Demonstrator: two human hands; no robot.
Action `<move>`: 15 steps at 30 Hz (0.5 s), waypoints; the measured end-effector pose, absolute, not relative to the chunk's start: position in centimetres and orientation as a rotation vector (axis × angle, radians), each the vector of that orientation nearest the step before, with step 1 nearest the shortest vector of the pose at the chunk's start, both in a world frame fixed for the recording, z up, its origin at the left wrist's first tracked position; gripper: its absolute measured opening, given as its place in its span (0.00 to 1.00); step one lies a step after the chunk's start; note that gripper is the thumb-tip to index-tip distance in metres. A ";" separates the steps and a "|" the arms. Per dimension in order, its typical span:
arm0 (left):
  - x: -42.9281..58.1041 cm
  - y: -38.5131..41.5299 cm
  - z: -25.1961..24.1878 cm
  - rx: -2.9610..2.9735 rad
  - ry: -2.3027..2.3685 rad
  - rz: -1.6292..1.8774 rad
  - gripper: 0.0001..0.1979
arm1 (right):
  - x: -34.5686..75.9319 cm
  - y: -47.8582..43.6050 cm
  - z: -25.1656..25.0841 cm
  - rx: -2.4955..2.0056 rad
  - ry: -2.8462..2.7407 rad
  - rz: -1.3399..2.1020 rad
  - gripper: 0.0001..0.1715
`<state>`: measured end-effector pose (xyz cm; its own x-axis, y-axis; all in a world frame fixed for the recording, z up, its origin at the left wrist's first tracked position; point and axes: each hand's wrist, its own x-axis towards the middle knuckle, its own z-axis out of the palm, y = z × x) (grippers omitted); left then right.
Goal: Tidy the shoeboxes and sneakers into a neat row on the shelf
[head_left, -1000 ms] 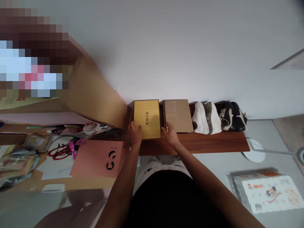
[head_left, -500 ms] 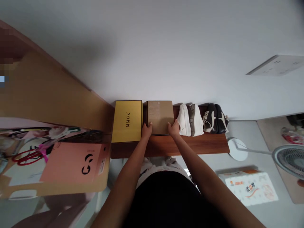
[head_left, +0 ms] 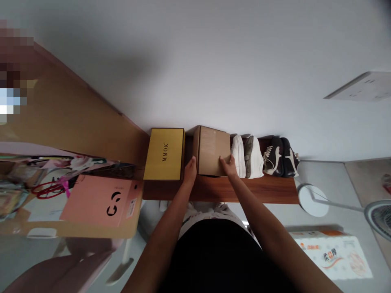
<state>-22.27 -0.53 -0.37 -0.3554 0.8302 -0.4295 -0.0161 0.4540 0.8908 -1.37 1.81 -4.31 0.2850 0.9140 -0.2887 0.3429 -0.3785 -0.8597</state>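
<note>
A plain brown cardboard box (head_left: pixel 214 148) sits tilted on a low wooden shelf (head_left: pixel 259 191) against the wall. My left hand (head_left: pixel 190 171) grips its near left corner and my right hand (head_left: pixel 228 166) grips its near right corner. The box's left side is raised off the shelf. A gold box marked MMOK (head_left: pixel 165 154) lies flat just to the left, apart from my hands.
White shoes (head_left: pixel 247 156) and dark shoes (head_left: pixel 281 156) stand right of the brown box. A pink box (head_left: pixel 100 201) lies on a cluttered desk at left. A fan base (head_left: pixel 311 199) and a tissue pack (head_left: pixel 332 254) are on the floor at right.
My hands left the gold box and moved right onto the brown box. That box has since tipped up on its left side.
</note>
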 end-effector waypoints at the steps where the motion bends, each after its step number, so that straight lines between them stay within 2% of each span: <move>1: -22.4 -0.9 0.2 0.751 1.681 1.075 0.25 | -1.0 1.5 -4.3 -1.877 -1.070 1.090 0.52; 3: -22.8 -1.7 1.2 0.837 1.662 1.104 0.23 | -0.7 0.9 -4.3 -1.854 -0.982 1.157 0.56; 5: -23.2 -2.4 2.1 0.822 1.623 1.130 0.26 | -0.9 0.3 -4.1 -1.800 -0.931 1.225 0.56; 7: -23.5 -3.1 2.9 0.705 1.519 1.141 0.31 | -1.4 -0.2 -3.9 -1.749 -0.899 1.286 0.55; 11: -23.5 -4.3 4.2 0.473 1.316 1.072 0.32 | -2.8 -0.6 -2.8 -1.705 -0.876 1.380 0.52; 15: -23.2 -4.8 4.9 0.441 1.359 1.070 0.35 | -4.0 -0.8 -0.8 -1.683 -0.942 1.436 0.51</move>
